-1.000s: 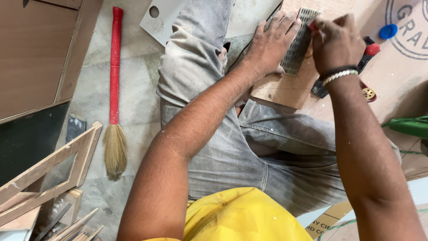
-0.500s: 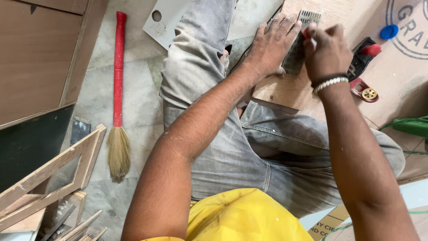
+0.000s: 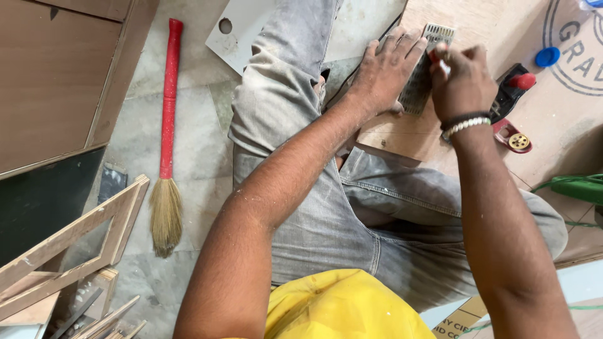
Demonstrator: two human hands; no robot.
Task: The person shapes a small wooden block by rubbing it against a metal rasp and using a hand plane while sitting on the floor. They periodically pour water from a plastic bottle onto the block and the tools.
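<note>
A: How much of the grey metal grille (image 3: 419,81) can be seen?

B: Its left edge is covered by the left hand (image 3: 383,72), and its near corner by the right hand (image 3: 461,78). What is pinched in the right hand's fingers cannot be told.

A: And at the edges?

B: The green tool (image 3: 581,187) is cut off at the right, the wooden frame (image 3: 69,242) at the left. The black tool (image 3: 507,94) is partly hidden by the wrist.

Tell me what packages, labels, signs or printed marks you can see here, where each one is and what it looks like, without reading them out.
Round stamp: dark circular mark with lettering, printed on the plywood sheet at top right, cut off by the frame edge.
Cardboard box: tan corner with dark print, at the bottom edge right of the yellow shirt.
No screens or signs are in view.
</note>
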